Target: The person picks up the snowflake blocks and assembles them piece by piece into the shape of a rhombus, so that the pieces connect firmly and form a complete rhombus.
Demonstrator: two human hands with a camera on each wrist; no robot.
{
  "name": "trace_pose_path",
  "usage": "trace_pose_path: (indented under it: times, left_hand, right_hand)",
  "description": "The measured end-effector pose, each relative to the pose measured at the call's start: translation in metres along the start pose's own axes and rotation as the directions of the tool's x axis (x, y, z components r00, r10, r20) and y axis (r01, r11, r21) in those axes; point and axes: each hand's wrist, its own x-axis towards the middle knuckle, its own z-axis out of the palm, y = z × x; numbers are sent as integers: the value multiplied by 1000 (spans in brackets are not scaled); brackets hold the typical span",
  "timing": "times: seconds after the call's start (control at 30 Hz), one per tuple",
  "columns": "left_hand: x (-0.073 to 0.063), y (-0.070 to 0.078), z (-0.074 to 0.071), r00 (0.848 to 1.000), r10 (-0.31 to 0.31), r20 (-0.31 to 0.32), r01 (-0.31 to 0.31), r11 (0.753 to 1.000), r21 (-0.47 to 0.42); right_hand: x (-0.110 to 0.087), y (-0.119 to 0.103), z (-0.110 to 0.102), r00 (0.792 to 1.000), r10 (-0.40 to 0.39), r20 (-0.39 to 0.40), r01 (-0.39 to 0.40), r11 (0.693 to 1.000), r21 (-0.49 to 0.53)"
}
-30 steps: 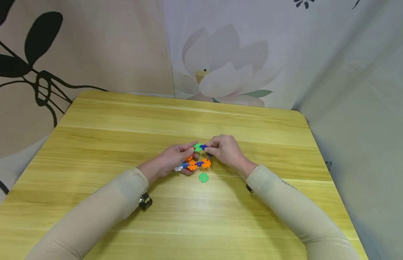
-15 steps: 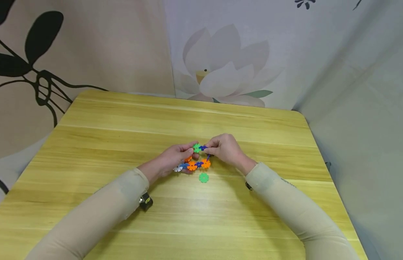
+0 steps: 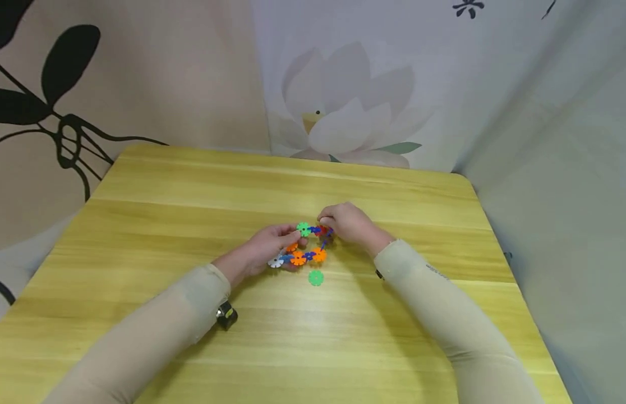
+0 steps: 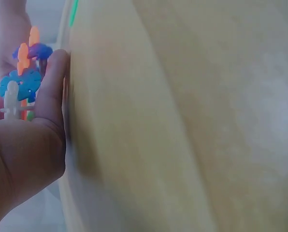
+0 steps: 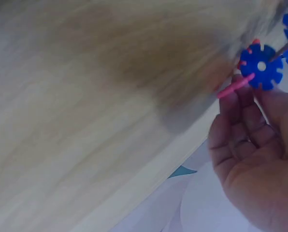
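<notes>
Slotted plastic flower discs in green, blue, red, orange and white are joined into a loop between both hands. My left hand [image 3: 266, 246] grips the loop's left side, its thumb by the green disc [image 3: 304, 229]. A white disc [image 4: 11, 100] and a light-blue disc [image 4: 21, 84] show beside the fingers in the left wrist view. At the far right corner, my right hand [image 3: 350, 224] pinches the loop by the red disc [image 3: 321, 230]. The right wrist view has a blue disc [image 5: 261, 66] and an edge-on pink disc [image 5: 236, 86] at its fingertips.
A loose light-green disc [image 3: 316, 278] lies flat on the wooden table [image 3: 313, 348], just nearer than the loop. Curtains with printed flowers [image 3: 353, 112] stand behind the table's far edge. A dark wrist camera [image 3: 226, 315] hangs under the left sleeve.
My right hand has shifted slightly up and away, and a red disc now shows below its fingers. The left hand keeps its grip almost in place; the loose disc stays put.
</notes>
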Motion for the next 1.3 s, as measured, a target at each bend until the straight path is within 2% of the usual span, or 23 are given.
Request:
trace_pose_path:
  times: [0.07,0.17,0.3,0.4,0.53,0.67,0.83,0.93,1.0,1.1,1.2,1.3]
  left_hand:
    - [1,-1,0,1000,4,-5,-4,1000,6]
    - [0,-1,0,1000,15,-24,-13,998,63]
    - [-1,-2,-1,999,24,-27,-20,993,118]
    - [-1,-1,0,999,26,-19,-23,992,121]
    - [-1,-1,1,1000,22,-22,-18,991,133]
    - [-2,-2,1,1000,21,-22,-18,992,129]
    - [-3,-3,0,1000,19,-16,-17,993,114]
    - [-2,-3,0,1000,14,-8,-13,996,83]
    - [-2,-3,1,1000,8,-2,-8,999,49]
    - [-1,-3,2,1000,4,3,-4,1000,18]
    - [-1,-3,3,1000,-3,0,3,1000,-2]
    - [-2,-3,3,1000,-1,-4,1,1000,-7]
  right_hand:
    - [2,1,2,1000,16,19,-15,999,-40]
    - [3,0,1,998,28,51,-25,998,-53]
    - [8,-5,0,994,-18,105,25,997,-68]
    - [11,-11,-2,991,-33,133,44,995,-85]
    - [12,-11,-6,980,-14,200,22,999,-39]
    - [12,-7,-9,967,44,250,-56,998,40]
    - [12,-3,-9,965,83,250,-109,990,89]
    - [8,0,-9,977,112,180,-136,983,125]
    - [4,2,-10,981,165,105,-183,963,197]
    - [-6,3,-14,963,265,42,-262,900,348]
    - [-15,3,-18,931,351,101,-357,813,460]
    - [-19,1,-21,907,381,178,-419,780,465]
